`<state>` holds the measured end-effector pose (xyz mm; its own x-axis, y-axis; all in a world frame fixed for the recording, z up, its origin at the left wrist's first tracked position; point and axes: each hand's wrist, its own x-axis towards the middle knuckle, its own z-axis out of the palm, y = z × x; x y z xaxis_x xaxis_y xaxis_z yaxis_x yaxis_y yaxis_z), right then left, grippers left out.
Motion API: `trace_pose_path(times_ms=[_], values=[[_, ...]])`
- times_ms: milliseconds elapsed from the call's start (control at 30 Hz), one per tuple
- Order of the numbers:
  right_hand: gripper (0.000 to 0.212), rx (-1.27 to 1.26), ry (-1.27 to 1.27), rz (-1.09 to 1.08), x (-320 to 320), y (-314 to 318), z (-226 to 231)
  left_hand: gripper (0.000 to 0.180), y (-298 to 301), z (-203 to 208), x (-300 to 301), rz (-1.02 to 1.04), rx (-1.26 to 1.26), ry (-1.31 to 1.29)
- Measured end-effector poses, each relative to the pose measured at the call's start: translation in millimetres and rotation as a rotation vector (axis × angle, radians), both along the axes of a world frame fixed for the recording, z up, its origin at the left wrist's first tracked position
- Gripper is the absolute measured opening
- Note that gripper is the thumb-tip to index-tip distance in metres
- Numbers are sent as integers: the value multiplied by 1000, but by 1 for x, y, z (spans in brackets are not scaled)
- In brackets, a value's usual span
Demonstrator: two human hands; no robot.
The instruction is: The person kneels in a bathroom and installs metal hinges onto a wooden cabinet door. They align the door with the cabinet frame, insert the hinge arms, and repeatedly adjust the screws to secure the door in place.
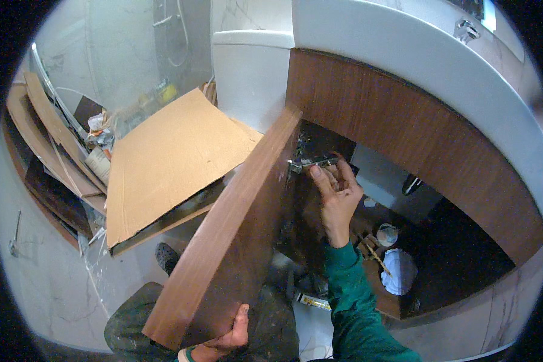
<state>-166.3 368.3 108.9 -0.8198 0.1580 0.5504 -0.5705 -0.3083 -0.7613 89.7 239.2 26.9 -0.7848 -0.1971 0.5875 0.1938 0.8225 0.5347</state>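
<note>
A brown wood-grain cabinet door (pixel 223 241) stands swung out from a vanity cabinet (pixel 398 108) of the same finish. My left hand (pixel 226 339) grips the door near its lower end, thumb on the inner face and the other fingers mostly hidden under it. Up at the cabinet side, my right hand (pixel 341 196) has thumb and fingers closed on a metal hinge (pixel 308 163) joined to the door's inner face. The hinge's far end is partly hidden by the fingers and the dark interior.
Inside the cabinet lie a white cloth-like bundle (pixel 398 271) and a small round container (pixel 387 234). A cardboard sheet (pixel 175 163) leans left of the door, by a white toilet (pixel 253 78). Curved brown boards (pixel 54 145) stand farther left. A white basin (pixel 404 42) tops the cabinet.
</note>
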Motion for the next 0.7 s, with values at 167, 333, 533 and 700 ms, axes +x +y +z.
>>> trace_pose_path(times_ms=[167,333,533,700], values=[[23,-38,40,22,-3,-8,-7,15,-6,-8,1,-35,253,-361],[16,43,40,6,-6,-10,-4,14,-5,-18,-2,29,82,-51],[23,145,-38,70,-17,-2,4,14,-13,-27,0,-47,169,-306],[44,87,-181,166,-24,1,0,15,-12,-13,-1,-36,174,-135]])
